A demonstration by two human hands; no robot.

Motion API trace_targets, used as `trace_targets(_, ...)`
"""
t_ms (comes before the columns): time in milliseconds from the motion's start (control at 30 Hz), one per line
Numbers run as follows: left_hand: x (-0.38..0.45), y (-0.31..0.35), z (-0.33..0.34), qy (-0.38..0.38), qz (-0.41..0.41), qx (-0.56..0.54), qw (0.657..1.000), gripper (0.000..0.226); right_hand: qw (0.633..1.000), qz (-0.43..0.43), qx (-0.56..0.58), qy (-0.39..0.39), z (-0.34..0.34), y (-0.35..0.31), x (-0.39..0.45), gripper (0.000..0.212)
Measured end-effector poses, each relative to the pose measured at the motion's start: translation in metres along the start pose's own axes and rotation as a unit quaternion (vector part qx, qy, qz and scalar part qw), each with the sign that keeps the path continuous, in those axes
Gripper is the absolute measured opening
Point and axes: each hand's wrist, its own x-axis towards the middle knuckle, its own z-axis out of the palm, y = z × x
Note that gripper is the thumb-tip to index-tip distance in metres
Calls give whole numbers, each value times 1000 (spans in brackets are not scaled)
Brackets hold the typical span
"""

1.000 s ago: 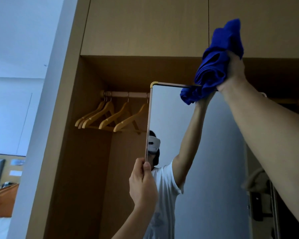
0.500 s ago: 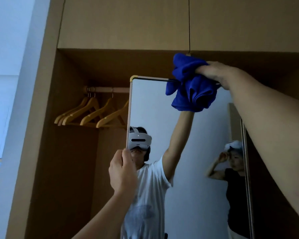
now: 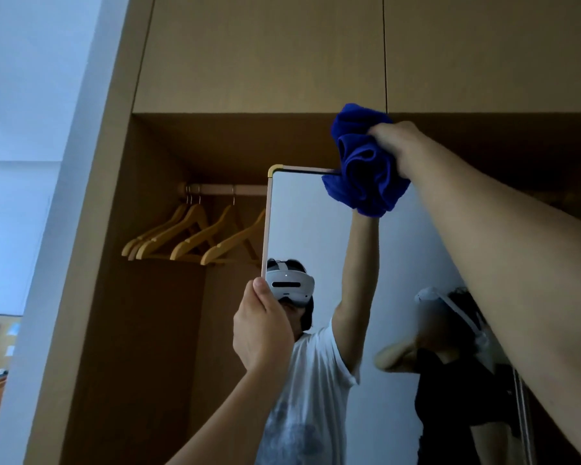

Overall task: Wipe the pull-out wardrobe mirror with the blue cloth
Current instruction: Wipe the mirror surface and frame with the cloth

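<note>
The pull-out mirror (image 3: 302, 223) stands out of the wardrobe, with a thin gold frame and a rounded top left corner. My left hand (image 3: 259, 327) grips its left edge at about mid-height. My right hand (image 3: 398, 142) is raised high and holds the bunched blue cloth (image 3: 363, 172), which lies against the mirror's top edge and upper glass. The cloth hides part of the top frame. The glass reflects a person in a white shirt with an arm raised, and a second person in black.
Several wooden hangers (image 3: 195, 236) hang on a rail (image 3: 225, 189) inside the open wardrobe, left of the mirror. Closed cabinet doors (image 3: 259, 52) run above. A white wall (image 3: 31, 162) lies at the left.
My right hand has come down from above the cabinet line and brought the cloth onto the mirror's top edge. The view has shifted, and my left hand keeps its hold on the frame.
</note>
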Motion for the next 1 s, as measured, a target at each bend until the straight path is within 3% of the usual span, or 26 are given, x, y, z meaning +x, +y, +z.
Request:
trace_targets(100,0,-1,1,3,9,1,1000,44,997,-45,31,-57,54,-8,-11,42)
trace_targets(200,1,-3,-1,-1,20,-3,1000,45,983,-158,-66,-68,107,-16,-26,53)
trace_targets(300,6,-5,-4,-48,8,-65,997,42,922,-342,-180,-1,136,-8,-52,51)
trace_targets(400,12,-9,-9,-126,-59,-211,968,43,852,-474,-220,35,143,21,-79,66)
trace_targets(467,13,-19,-14,-132,-113,-245,954,41,845,-470,-255,-7,140,46,-96,74)
trace_targets(633,3,-42,-29,-125,-216,-362,898,22,844,-453,-282,-50,139,122,-148,64)
trace_targets(733,-10,-54,-37,-125,-250,-427,860,27,860,-450,-241,6,134,159,-174,66)
trace_targets(833,-28,-66,-46,-154,-269,-395,865,27,864,-449,-216,78,124,191,-194,66)
trace_targets(1000,-49,-65,-62,-187,-291,-369,863,35,883,-404,-203,122,118,232,-230,61)
